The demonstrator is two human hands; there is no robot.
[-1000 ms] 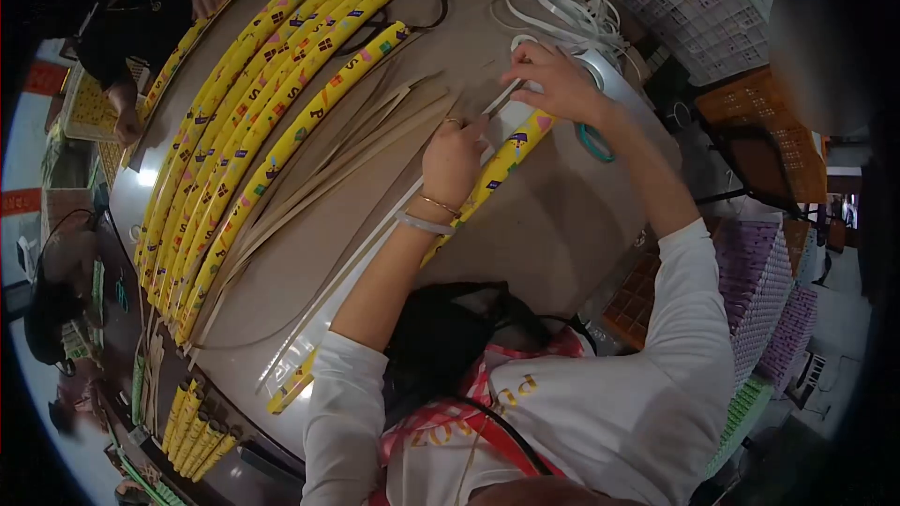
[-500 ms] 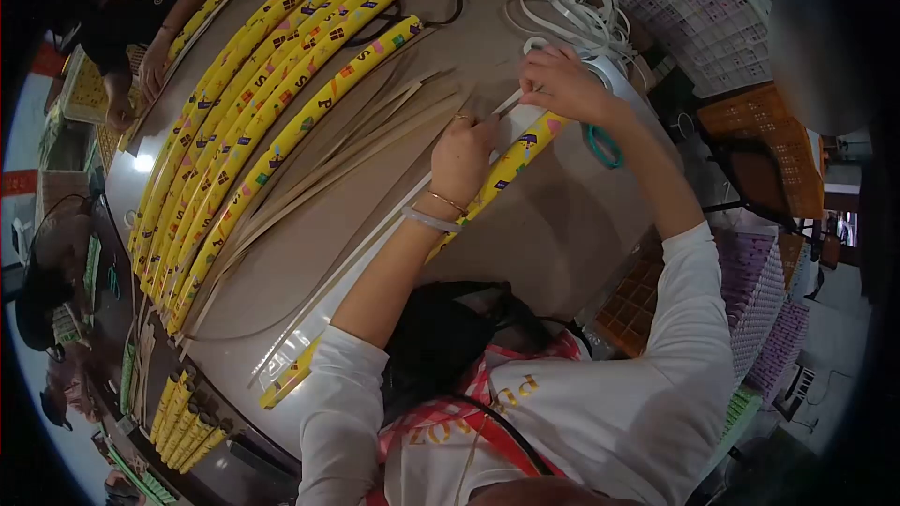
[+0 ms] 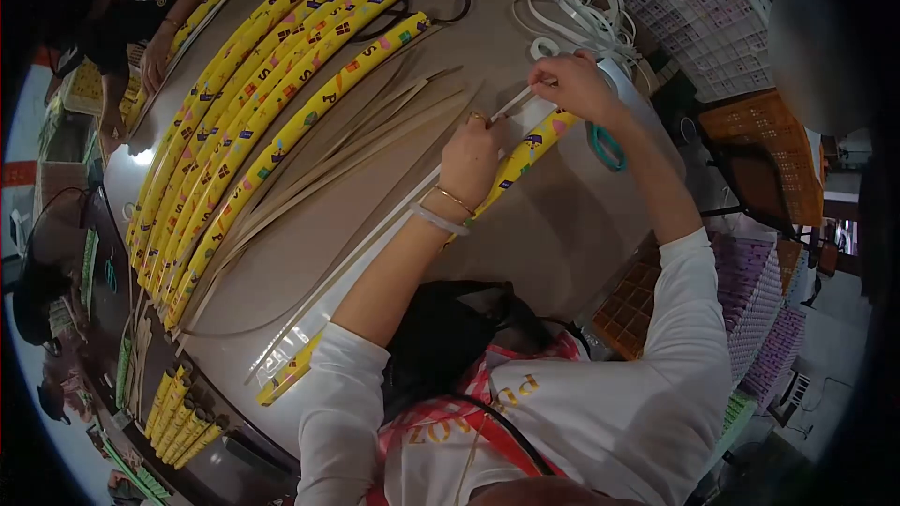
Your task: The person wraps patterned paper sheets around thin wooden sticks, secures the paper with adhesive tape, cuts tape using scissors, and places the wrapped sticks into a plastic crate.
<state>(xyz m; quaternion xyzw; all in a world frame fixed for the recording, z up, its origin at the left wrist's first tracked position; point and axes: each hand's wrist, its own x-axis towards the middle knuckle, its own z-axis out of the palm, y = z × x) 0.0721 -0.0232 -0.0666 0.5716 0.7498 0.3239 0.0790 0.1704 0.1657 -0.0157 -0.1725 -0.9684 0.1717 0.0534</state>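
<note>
A long yellow printed tube (image 3: 527,152) lies slantwise on the table under both my hands, its lower end showing beyond my left sleeve. Clear film (image 3: 298,342) with a narrow pale strip (image 3: 514,105) along its edge runs beside the tube. My left hand (image 3: 472,164) is closed, thumb and fingers pinching the strip near the middle. Further up, my right hand (image 3: 577,92) pinches the same strip close to the tube's upper end; its fingertips are partly hidden. A small white tape roll (image 3: 543,49) lies just beyond my right hand.
Several yellow printed tubes (image 3: 309,117) lie side by side at the left, with loose brown strips (image 3: 347,155) next to them. Teal-handled scissors (image 3: 607,148) and a tangle of white strips (image 3: 600,19) are at the right. Another person's hand (image 3: 155,61) works at upper left.
My right hand has shifted slightly right, uncovering more of the white tape roll. My left hand has moved slightly right and down, still at the strip.
</note>
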